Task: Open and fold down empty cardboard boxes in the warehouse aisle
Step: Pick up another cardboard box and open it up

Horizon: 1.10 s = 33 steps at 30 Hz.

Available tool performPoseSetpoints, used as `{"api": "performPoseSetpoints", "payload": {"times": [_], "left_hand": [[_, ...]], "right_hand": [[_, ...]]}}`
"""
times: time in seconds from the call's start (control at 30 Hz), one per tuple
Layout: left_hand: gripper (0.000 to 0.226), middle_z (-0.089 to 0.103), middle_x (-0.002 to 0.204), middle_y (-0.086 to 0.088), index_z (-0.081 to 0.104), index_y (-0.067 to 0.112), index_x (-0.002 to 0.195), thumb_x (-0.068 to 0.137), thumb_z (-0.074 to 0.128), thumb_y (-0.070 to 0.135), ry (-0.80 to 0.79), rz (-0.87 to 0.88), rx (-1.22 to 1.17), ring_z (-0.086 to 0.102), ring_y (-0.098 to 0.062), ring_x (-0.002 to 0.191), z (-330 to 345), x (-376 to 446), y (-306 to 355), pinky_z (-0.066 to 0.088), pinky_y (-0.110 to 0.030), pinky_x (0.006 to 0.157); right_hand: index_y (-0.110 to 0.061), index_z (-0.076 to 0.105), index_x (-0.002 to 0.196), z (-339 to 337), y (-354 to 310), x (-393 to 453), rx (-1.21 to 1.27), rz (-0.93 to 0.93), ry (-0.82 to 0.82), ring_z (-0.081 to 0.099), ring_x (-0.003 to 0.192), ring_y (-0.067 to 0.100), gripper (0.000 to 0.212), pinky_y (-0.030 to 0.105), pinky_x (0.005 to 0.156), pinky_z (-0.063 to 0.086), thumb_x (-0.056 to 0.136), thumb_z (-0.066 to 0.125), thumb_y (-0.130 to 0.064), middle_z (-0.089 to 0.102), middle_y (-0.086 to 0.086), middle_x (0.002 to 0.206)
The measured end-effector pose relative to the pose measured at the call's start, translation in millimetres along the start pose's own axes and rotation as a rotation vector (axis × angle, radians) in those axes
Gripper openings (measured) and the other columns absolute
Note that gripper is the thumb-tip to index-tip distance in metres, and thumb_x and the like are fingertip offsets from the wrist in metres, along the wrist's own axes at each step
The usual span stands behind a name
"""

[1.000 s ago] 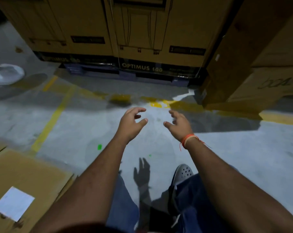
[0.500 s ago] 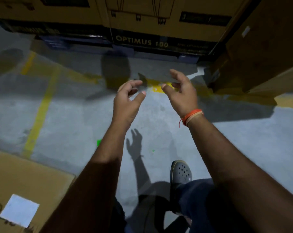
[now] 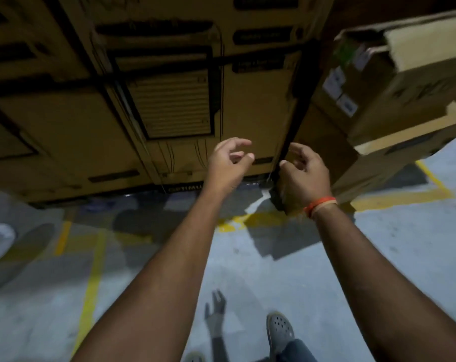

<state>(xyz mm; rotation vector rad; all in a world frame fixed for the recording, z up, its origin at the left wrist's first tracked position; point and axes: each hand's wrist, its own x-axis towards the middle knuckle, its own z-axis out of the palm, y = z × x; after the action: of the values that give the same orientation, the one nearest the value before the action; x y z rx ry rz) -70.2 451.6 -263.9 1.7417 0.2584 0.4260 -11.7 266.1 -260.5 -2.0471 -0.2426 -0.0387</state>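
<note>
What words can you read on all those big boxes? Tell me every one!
"OPTIMU": on the dark strip along the bottom of the big printed box; the left hand covers the rest of the word.
Black label bars higher on that box: too blurred to read.
White stickers on the open box at the right: too small and blurred to read.
Nothing else is readable.

One view only, head-worn, wide-angle. Looks forward and steeply down along both outstretched forearms, close to the hands, onto the floor [image 3: 247,278] and the lower faces of stacked boxes [image 3: 169,105] just ahead.
</note>
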Motion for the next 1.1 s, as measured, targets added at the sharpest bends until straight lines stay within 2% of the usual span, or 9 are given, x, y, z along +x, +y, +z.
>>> {"api": "performPoseSetpoints", "payload": {"times": [0.2,0.27,0.43,0.57,0.73,0.87,0.93,1.1], "left_hand": [[0.024,0.048,0.139,0.004,0.072,0.028,0.113,0.09,0.07,0.022,-0.168,0.114,0.007,0.065,-0.014,0.115,36,39,89,0.057,-0.037,0.096],[0.024,0.049,0.139,0.005,0.073,0.027,0.113,0.09,0.07,0.022,-0.202,0.136,0.023,0.065,-0.013,0.116,57,53,105,0.056,-0.036,0.097],[0.023,0.05,0.138,0.005,0.072,0.023,0.115,0.093,0.069,0.018,-0.279,0.21,0.052,0.064,-0.012,0.116,128,92,138,0.055,-0.028,0.094],[0.023,0.05,0.139,0.004,0.072,0.029,0.113,0.091,0.069,0.024,-0.295,0.244,0.068,0.064,-0.009,0.114,186,125,156,0.056,-0.038,0.099],[0.023,0.052,0.137,0.008,0.071,0.032,0.115,0.093,0.069,0.026,-0.302,0.23,0.093,0.061,-0.011,0.119,239,163,169,0.057,-0.04,0.098],[0.024,0.058,0.132,0.007,0.069,0.033,0.118,0.094,0.067,0.029,-0.257,0.222,0.116,0.06,-0.009,0.119,272,216,175,0.058,-0.041,0.096],[0.025,0.061,0.13,0.007,0.069,0.033,0.119,0.094,0.065,0.031,-0.239,0.237,0.133,0.06,-0.008,0.117,283,246,178,0.059,-0.041,0.094],[0.025,0.054,0.135,0.005,0.067,0.034,0.119,0.094,0.063,0.037,-0.259,0.282,0.256,0.057,-0.01,0.118,301,323,177,0.061,-0.045,0.086]], "right_hand": [[-0.027,0.063,0.129,-79,-34,26,0.011,0.03,0.121,0.064,0.105,0.013,0.047,0.042,0.097,0.055,0.083,0.071,-0.032,0.063,0.006,0.125],[-0.032,0.063,0.126,-104,-30,39,0.006,0.038,0.178,0.065,0.104,0.014,0.047,0.046,0.094,0.057,0.08,0.07,-0.038,0.063,0.004,0.123],[-0.03,0.064,0.125,-163,-9,82,0.007,0.051,0.288,0.064,0.102,0.017,0.043,0.047,0.092,0.057,0.083,0.071,-0.033,0.064,0.006,0.12],[-0.029,0.065,0.126,-201,9,118,0.02,0.076,0.301,0.064,0.105,0.015,0.042,0.046,0.088,0.059,0.085,0.07,-0.033,0.063,0.005,0.122],[-0.033,0.065,0.124,-240,24,161,0.166,0.144,0.345,0.062,0.111,0.018,0.043,0.048,0.091,0.058,0.082,0.068,-0.039,0.059,0.001,0.129],[-0.037,0.065,0.122,-257,38,199,0.23,0.197,0.373,0.061,0.108,0.016,0.054,0.049,0.093,0.057,0.071,0.064,-0.056,0.057,-0.002,0.128],[-0.036,0.064,0.125,-261,43,221,0.251,0.214,0.386,0.059,0.111,0.017,0.055,0.05,0.095,0.056,0.074,0.064,-0.057,0.055,-0.001,0.13],[-0.041,0.056,0.133,-257,55,289,0.277,0.286,0.437,0.054,0.123,0.024,0.072,0.053,0.099,0.052,0.066,0.063,-0.068,0.047,0.0,0.142]]}}
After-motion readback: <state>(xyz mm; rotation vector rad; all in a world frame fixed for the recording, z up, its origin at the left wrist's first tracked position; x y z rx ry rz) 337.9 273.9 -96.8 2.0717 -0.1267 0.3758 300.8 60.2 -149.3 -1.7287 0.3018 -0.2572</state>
